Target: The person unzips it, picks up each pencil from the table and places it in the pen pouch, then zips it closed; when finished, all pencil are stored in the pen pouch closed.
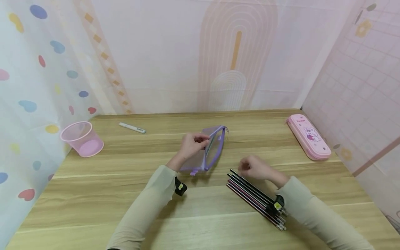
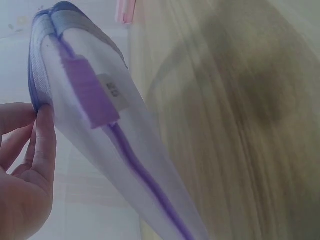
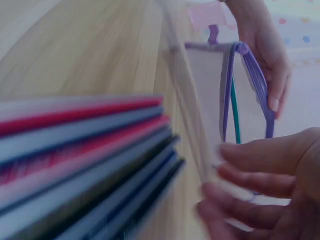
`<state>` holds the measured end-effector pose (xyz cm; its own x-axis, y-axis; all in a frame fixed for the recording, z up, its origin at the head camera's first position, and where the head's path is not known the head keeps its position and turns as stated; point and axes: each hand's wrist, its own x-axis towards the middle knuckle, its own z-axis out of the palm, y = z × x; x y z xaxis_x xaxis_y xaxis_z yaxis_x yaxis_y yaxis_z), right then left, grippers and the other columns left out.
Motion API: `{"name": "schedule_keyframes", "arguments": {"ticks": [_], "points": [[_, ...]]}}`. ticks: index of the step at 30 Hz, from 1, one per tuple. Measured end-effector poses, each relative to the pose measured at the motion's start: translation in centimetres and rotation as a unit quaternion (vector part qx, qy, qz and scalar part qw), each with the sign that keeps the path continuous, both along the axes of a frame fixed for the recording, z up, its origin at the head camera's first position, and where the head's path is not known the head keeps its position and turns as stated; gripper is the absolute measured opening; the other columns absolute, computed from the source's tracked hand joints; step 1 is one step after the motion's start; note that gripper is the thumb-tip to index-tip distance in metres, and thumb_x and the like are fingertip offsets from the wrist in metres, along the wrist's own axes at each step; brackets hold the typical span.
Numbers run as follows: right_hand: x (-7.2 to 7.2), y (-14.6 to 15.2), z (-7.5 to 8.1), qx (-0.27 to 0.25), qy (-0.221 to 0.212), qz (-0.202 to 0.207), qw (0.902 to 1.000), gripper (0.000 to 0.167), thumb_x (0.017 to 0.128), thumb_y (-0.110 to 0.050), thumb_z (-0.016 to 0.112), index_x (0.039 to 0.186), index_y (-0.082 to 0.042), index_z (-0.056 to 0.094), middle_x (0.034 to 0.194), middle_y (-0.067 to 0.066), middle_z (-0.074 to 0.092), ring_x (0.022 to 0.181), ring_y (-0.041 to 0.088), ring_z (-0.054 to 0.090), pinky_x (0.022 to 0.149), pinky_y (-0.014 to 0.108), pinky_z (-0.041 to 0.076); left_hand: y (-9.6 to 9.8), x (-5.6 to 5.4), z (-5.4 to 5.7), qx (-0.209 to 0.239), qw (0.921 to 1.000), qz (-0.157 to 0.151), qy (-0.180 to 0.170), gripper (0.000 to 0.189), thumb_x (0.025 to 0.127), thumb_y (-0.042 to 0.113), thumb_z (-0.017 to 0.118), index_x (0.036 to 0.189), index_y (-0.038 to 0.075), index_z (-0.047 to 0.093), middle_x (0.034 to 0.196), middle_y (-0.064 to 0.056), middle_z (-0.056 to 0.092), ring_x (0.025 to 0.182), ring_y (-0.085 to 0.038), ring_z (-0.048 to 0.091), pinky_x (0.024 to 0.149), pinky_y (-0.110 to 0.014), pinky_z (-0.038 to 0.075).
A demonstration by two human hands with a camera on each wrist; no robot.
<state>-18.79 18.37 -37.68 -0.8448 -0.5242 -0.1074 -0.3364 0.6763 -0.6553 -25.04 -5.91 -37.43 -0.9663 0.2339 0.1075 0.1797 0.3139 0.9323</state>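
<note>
- Left hand [image 1: 192, 146]: thumb and fingertips pinch the upper edge of a translucent purple-trimmed pouch [image 1: 199, 160]; the grip is narrow, only the rim's thin band between the fingers.
- The pouch sits directly under and to the right of that pinch; its mouth gapes towards the right hand, the two purple-edged lips standing apart; a slim green strip [image 3: 235, 107] shows inside the gap; a purple tab [image 2: 90, 92] juts from the seam on the wrist side of the pinch.
- Right hand [image 1: 254, 167]: fingers loosely bent, thumb apart from some of them, nothing visible held; it hovers, a little blurred, just beside the upper ends of a bundle of pencils [image 1: 247, 191]; the bundle slants down under the right wrist.
- Between the hands: the pouch's open lip, then a strip of wooden table [image 1: 193, 215] separating it from the right fingers.
- Left of the left grip, well apart: a white slim stick [image 1: 132, 127] near the far edge; beyond it a pink cup [image 1: 90, 147] by the table's left edge.
- Right of and beyond the right hand, well apart: a pink pencil case [image 1: 309, 137] close to the right edge; patterned cloth [image 1: 156, 55] rises behind the far edge.
</note>
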Motion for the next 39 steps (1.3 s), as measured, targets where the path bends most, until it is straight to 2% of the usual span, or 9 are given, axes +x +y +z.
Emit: {"name": "schedule_keyframes", "arguments": {"ticks": [2, 4, 9, 14, 26, 35, 39], "points": [[0.6, 1.1, 0.3, 0.038, 0.003, 0.025, 0.9990, 0.002, 0.074, 0.000, 0.064, 0.074, 0.000, 0.062, 0.066, 0.003, 0.060, 0.059, 0.006, 0.048, 0.051, 0.017, 0.043, -0.1, 0.1, 0.2, 0.003, 1.0000, 0.002, 0.005, 0.021, 0.080, 0.005, 0.063, 0.097, -0.006, 0.064, 0.085, -0.021, 0.065, 0.060, -0.008, 0.058, 0.071, -0.045, 0.054], [1.2, 1.8, 0.4, 0.072, -0.006, 0.032, 0.9968, 0.006, 0.072, 0.000, 0.065, 0.070, -0.003, 0.060, 0.065, 0.001, 0.058, 0.058, 0.006, 0.047, 0.050, 0.017, 0.042, -0.2, 0.1, 0.4, 0.009, 0.9999, 0.005, 0.010, 0.020, 0.080, 0.004, 0.062, 0.097, -0.007, 0.064, 0.085, -0.023, 0.065, 0.060, -0.009, 0.059, 0.071, -0.045, 0.054], [2.4, 2.8, 0.1, 0.113, -0.050, 0.008, 0.9922, 0.012, 0.069, 0.000, 0.069, 0.074, -0.006, 0.060, 0.067, 0.000, 0.055, 0.060, 0.010, 0.048, 0.051, 0.020, 0.042, -0.4, 0.0, 0.6, 0.011, 0.9996, 0.015, 0.022, 0.017, 0.080, 0.004, 0.061, 0.094, -0.004, 0.066, 0.088, -0.025, 0.065, 0.059, -0.009, 0.058, 0.069, -0.042, 0.055], [3.1, 3.0, -0.2, 0.101, -0.053, 0.001, 0.9935, 0.015, 0.069, 0.007, 0.065, 0.078, -0.004, 0.060, 0.068, 0.003, 0.056, 0.061, 0.010, 0.048, 0.051, 0.019, 0.043, -0.5, 0.0, 0.7, 0.005, 0.9994, 0.017, 0.029, 0.017, 0.080, 0.005, 0.062, 0.093, -0.003, 0.067, 0.087, -0.022, 0.066, 0.059, -0.008, 0.058, 0.069, -0.045, 0.055], [4.2, 2.7, -0.9, 0.087, -0.051, -0.005, 0.9949, 0.017, 0.072, 0.001, 0.064, 0.087, -0.005, 0.057, 0.067, -0.002, 0.052, 0.060, 0.009, 0.045, 0.050, 0.019, 0.039, -0.4, -0.1, 0.0, 0.009, 0.9989, 0.009, 0.044, 0.018, 0.079, 0.005, 0.064, 0.094, -0.006, 0.066, 0.084, -0.019, 0.066, 0.059, -0.007, 0.058, 0.063, -0.039, 0.056], [4.4, 3.5, -1.4, 0.046, -0.043, 0.020, 0.9978, 0.018, 0.075, 0.000, 0.063, 0.093, -0.003, 0.057, 0.075, 0.001, 0.053, 0.067, 0.007, 0.046, 0.056, 0.018, 0.043, -0.2, -0.1, -0.2, 0.015, 0.9994, 0.008, 0.030, 0.018, 0.079, 0.004, 0.064, 0.094, -0.005, 0.066, 0.083, -0.020, 0.065, 0.059, -0.008, 0.058, 0.066, -0.044, 0.055], [4.6, 3.8, -1.9, 0.024, -0.040, 0.024, 0.9986, 0.020, 0.076, -0.001, 0.064, 0.096, -0.002, 0.058, 0.073, -0.001, 0.053, 0.064, 0.004, 0.046, 0.055, 0.018, 0.044, -0.2, -0.1, -0.4, 0.000, 0.9998, 0.007, 0.018, 0.017, 0.079, 0.005, 0.064, 0.093, -0.003, 0.066, 0.083, -0.019, 0.066, 0.060, -0.009, 0.058, 0.064, -0.036, 0.056]]}}
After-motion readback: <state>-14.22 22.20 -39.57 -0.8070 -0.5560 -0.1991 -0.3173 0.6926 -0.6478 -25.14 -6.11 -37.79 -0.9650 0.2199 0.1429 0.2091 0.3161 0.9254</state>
